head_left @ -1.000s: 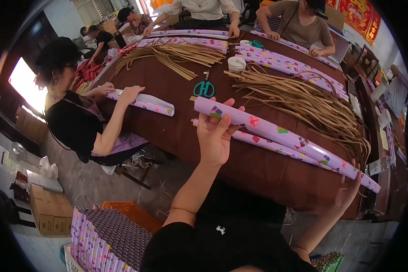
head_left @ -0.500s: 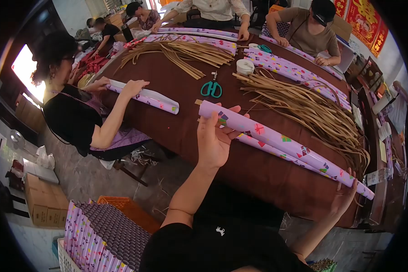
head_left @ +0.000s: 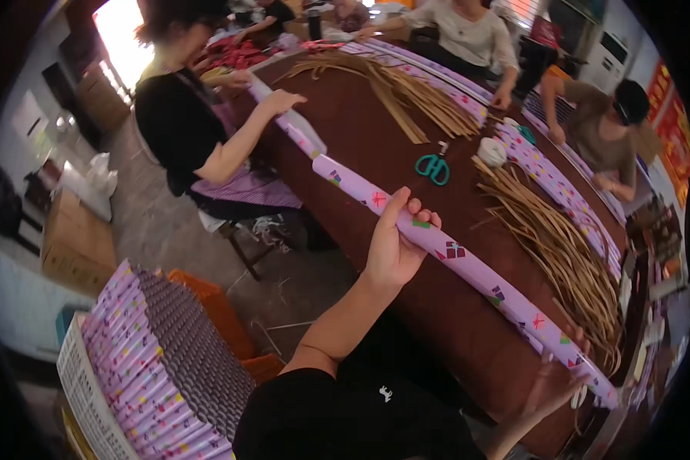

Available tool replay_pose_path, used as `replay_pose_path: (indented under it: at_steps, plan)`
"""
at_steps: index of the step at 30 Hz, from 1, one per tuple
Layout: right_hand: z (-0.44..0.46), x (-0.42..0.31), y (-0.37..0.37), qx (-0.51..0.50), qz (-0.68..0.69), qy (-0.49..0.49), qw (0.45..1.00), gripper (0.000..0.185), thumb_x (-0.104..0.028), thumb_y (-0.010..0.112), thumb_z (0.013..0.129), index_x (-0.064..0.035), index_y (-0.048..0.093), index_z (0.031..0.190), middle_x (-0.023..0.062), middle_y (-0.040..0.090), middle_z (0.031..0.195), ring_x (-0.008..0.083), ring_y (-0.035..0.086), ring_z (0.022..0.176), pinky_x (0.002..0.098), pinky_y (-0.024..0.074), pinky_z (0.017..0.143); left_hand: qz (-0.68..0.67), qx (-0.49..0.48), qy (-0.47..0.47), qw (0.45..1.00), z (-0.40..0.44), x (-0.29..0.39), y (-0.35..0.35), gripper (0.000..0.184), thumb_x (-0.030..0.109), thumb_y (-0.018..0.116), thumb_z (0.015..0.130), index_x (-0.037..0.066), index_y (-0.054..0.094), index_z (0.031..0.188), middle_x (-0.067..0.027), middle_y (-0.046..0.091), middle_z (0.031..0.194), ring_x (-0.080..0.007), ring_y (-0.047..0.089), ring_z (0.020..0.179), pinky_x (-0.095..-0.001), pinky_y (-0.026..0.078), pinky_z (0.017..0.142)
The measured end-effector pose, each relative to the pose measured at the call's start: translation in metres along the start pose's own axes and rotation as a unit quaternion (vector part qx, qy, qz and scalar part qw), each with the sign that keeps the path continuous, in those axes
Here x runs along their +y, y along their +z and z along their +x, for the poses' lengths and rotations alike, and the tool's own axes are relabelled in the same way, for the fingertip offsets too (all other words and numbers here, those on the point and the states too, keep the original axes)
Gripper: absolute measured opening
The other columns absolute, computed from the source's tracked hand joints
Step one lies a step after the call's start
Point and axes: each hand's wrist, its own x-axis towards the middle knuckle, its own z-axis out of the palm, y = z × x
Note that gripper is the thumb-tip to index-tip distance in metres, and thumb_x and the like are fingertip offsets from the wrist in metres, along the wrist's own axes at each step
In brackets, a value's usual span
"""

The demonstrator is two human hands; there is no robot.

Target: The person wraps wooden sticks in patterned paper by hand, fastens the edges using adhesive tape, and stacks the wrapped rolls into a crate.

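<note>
A long roll of lilac wrapping paper (head_left: 475,274), printed with gift boxes, slants across my front above the brown-covered table (head_left: 445,330). My left hand (head_left: 399,244) is closed around it left of its middle, thumb on top. Toward the lower right end, my right hand (head_left: 561,377) grips the roll from beneath, its fingertips showing on the far side. The roll's left end reaches close to a partly rolled sheet (head_left: 303,134) held by a co-worker. Part of another lilac roll (head_left: 530,337) peeks out underneath near my right hand.
Teal-handled scissors (head_left: 433,169), a white tape roll (head_left: 492,152) and bundles of brown strips (head_left: 560,253) lie on the table. Finished rolls are stacked in a white crate (head_left: 92,391) at lower left, near an orange crate (head_left: 207,307). Several co-workers sit around the table.
The view has turned left. My left hand has slid from the roll's end toward its middle and closed round it; the roll's left end now points nearer the co-worker's sheet.
</note>
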Motion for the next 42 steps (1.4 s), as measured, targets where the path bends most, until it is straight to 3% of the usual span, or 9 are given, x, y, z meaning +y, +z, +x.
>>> replay_pose_path:
  at_steps: [4, 14, 18, 25, 28, 33, 38, 40, 42]
  plan:
    - [0.048, -0.023, -0.022, -0.117, 0.004, -0.021, 0.993, 0.065, -0.04, 0.048, 0.097, -0.0026, 0.026, 0.146, 0.0196, 0.028, 0.15, 0.0321, 0.03, 0.138, 0.0486, 0.027, 0.113, -0.051, 0.024, 0.108, 0.993, -0.011, 0.084, 0.011, 0.016, 0.018, 0.06, 0.094, 0.01, 0.052, 0.081, 0.0017, 0.048, 0.064, -0.0124, 0.048, 0.059, -0.0294, 0.048, 0.065]
    - [0.086, -0.008, 0.008, -0.037, -0.236, -0.028, 0.971, 0.044, -0.032, 0.042, 0.101, 0.0006, 0.051, 0.13, 0.0153, 0.051, 0.133, 0.0248, 0.048, 0.122, 0.039, 0.0359, 0.106, -0.07, -0.036, 0.218, 0.973, -0.081, 0.175, 0.003, 0.025, 0.016, 0.06, 0.092, 0.01, 0.049, 0.07, 0.0036, 0.043, 0.06, -0.009, 0.042, 0.058, -0.0247, 0.041, 0.062]
    - [0.06, -0.024, -0.053, 0.1, -0.614, -0.161, 0.766, 0.031, -0.02, 0.052, 0.099, -0.0002, 0.055, 0.123, 0.0129, 0.061, 0.114, 0.022, 0.058, 0.104, 0.033, 0.049, 0.087, -0.049, -0.008, 0.186, 0.981, -0.065, 0.151, 0.002, 0.026, 0.015, 0.059, 0.093, 0.012, 0.045, 0.071, 0.0038, 0.039, 0.06, -0.0096, 0.039, 0.057, -0.0269, 0.04, 0.062]
    - [-0.032, -0.086, -0.131, 0.288, -0.588, 0.071, 0.752, 0.021, -0.015, 0.06, 0.094, -0.0018, 0.059, 0.11, -0.0009, 0.056, 0.09, 0.0055, 0.048, 0.08, 0.0206, 0.0404, 0.071, 0.111, 0.077, -0.034, 0.99, -0.036, 0.044, -0.044, 0.013, 0.017, 0.057, 0.096, 0.009, 0.052, 0.087, -0.0016, 0.051, 0.077, -0.0169, 0.055, 0.079, -0.0385, 0.044, 0.093]
    - [-0.088, -0.098, -0.161, 0.404, -0.583, 0.092, 0.699, 0.026, -0.016, 0.062, 0.092, -0.0005, 0.058, 0.112, 0.002, 0.058, 0.095, 0.0084, 0.052, 0.084, 0.022, 0.0426, 0.074, 0.196, 0.131, -0.188, 0.953, -0.038, 0.014, -0.088, 0.022, 0.01, 0.05, 0.096, 0.004, 0.052, 0.117, -0.0138, 0.057, 0.12, -0.0309, 0.051, 0.121, -0.0532, 0.038, 0.107]
    - [-0.165, -0.13, -0.283, 0.428, -0.641, -0.015, 0.636, 0.036, -0.025, 0.063, 0.092, -0.0002, 0.054, 0.117, 0.0112, 0.061, 0.11, 0.0193, 0.059, 0.098, 0.0306, 0.0465, 0.085, 0.355, 0.075, -0.335, 0.869, -0.038, -0.026, -0.08, 0.032, 0.015, 0.048, 0.098, 0.0, 0.048, 0.127, -0.023, 0.053, 0.129, -0.0354, 0.055, 0.118, -0.053, 0.046, 0.099]
    - [-0.118, -0.108, -0.215, 0.271, -0.944, -0.01, 0.186, 0.044, -0.023, 0.063, 0.088, -0.0054, 0.053, 0.127, 0.0181, 0.057, 0.127, 0.0362, 0.054, 0.117, 0.0417, 0.0451, 0.095, 0.474, 0.089, -0.379, 0.79, -0.029, -0.042, -0.079, 0.031, 0.023, 0.061, 0.094, -0.004, 0.057, 0.108, -0.0185, 0.064, 0.104, -0.0372, 0.067, 0.095, -0.0417, 0.059, 0.078]
    - [-0.08, -0.093, -0.195, 0.124, -0.889, -0.09, 0.431, 0.053, -0.017, 0.066, 0.082, -0.0063, 0.05, 0.131, 0.0167, 0.054, 0.132, 0.0349, 0.05, 0.122, 0.0456, 0.0406, 0.101, 0.47, 0.115, -0.379, 0.789, -0.028, -0.047, -0.083, 0.031, 0.023, 0.062, 0.093, -0.004, 0.057, 0.107, -0.0185, 0.064, 0.104, -0.0372, 0.066, 0.097, -0.0417, 0.059, 0.08]
    - [-0.042, -0.065, -0.139, 0.012, -0.923, -0.03, 0.383, 0.058, -0.013, 0.067, 0.078, -0.0065, 0.049, 0.133, 0.0144, 0.051, 0.136, 0.0338, 0.047, 0.125, 0.0475, 0.0339, 0.106, 0.45, 0.139, -0.338, 0.815, -0.027, -0.049, -0.086, 0.029, 0.023, 0.065, 0.091, -0.002, 0.057, 0.105, -0.0176, 0.064, 0.104, -0.0351, 0.067, 0.095, -0.0413, 0.058, 0.082]
